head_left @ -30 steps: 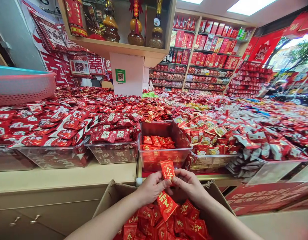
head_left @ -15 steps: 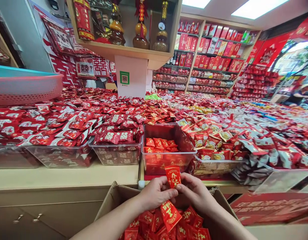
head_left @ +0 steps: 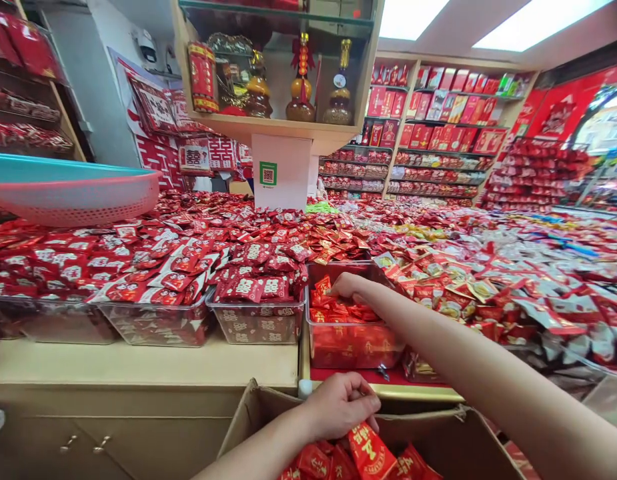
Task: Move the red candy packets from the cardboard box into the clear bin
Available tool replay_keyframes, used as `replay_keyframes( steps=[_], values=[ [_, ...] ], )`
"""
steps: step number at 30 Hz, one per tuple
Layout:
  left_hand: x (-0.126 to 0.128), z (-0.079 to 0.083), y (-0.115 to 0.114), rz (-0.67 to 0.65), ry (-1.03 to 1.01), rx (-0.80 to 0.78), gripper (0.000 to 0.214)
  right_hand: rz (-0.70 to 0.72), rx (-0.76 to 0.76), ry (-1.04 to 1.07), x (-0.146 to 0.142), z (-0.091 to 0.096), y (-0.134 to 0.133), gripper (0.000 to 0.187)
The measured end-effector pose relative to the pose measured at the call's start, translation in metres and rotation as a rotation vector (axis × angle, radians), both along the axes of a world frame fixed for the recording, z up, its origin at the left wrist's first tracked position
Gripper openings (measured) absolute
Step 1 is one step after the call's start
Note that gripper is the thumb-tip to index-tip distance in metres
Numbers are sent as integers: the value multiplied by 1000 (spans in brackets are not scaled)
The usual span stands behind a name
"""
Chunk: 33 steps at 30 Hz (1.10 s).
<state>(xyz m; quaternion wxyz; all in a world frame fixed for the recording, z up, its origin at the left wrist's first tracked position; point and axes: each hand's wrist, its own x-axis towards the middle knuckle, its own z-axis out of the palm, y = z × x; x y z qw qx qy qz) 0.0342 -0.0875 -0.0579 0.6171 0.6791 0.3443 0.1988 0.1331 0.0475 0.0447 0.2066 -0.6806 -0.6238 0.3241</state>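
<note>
My left hand point(head_left: 342, 403) is closed over the open cardboard box point(head_left: 258, 407), pinching the end of a red candy packet point(head_left: 371, 453) with gold lettering. Below it, more red packets point(head_left: 315, 461) lie loose in the box. My right hand point(head_left: 349, 287) reaches into a clear plastic bin point(head_left: 355, 347) on the counter. Its fingers are closed on another small red packet point(head_left: 320, 291), which stands tilted at the bin's left side. Similar packets lie under and around that hand, and its forearm covers the bin's right part.
Clear bins heaped with red wrapped sweets point(head_left: 258, 287) flank the bin on the left, and white-and-red packets point(head_left: 453, 300) on the right. A blue-and-pink basket point(head_left: 88, 200) rests on the heap at left. Above the counter stands a display cabinet point(head_left: 283, 127).
My right hand has moved from beside the left, over the box, forward into the clear bin with a red packet. My left hand stays over the box with its packet. The view has shifted.
</note>
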Motion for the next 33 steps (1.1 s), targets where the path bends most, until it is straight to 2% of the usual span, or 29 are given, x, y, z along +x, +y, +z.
replay_keyframes(
  steps=[4, 9, 13, 16, 18, 22, 24, 26, 28, 29, 31, 33],
  values=[
    [-2, 6, -2, -23, 48, -19, 30, 46, -40, -32, -15, -12, 13, 29],
    [-1, 11, -4, -75, 32, -5, 26, 117, 2, -182, -9, -21, 15, 19],
    [-1, 10, -3, -91, 7, -19, 26, 113, 110, -344, -5, -23, 21, 9],
    [-1, 9, -3, -94, 7, -1, 28, 125, 188, -408, -4, -24, 24, 18],
    [-1, 7, -2, -97, 8, 13, 29, 140, 226, -422, -3, -24, 26, 18],
    [-1, 4, 0, -84, 28, 40, 33, 140, 368, -403, -1, -9, 20, 7],
    [-2, 1, 2, -37, 29, 54, 35, 133, 466, -375, 0, 7, 3, 12],
    [-2, -1, 3, 7, 3, 55, 35, 174, 611, -290, 4, 22, -28, 16],
    [-3, -2, 4, 47, -43, 66, 33, 267, 767, -146, 10, 26, -70, 17],
    [-2, -2, 4, 73, -68, 83, 32, 305, 778, -94, 14, 22, -93, 18],
    [-1, -1, 3, 144, -116, 138, 28, 264, 633, -75, 25, 1, -136, 26],
    [2, 1, 0, 205, -138, 177, 26, 238, 395, -8, 36, -32, -165, 30]
  ],
)
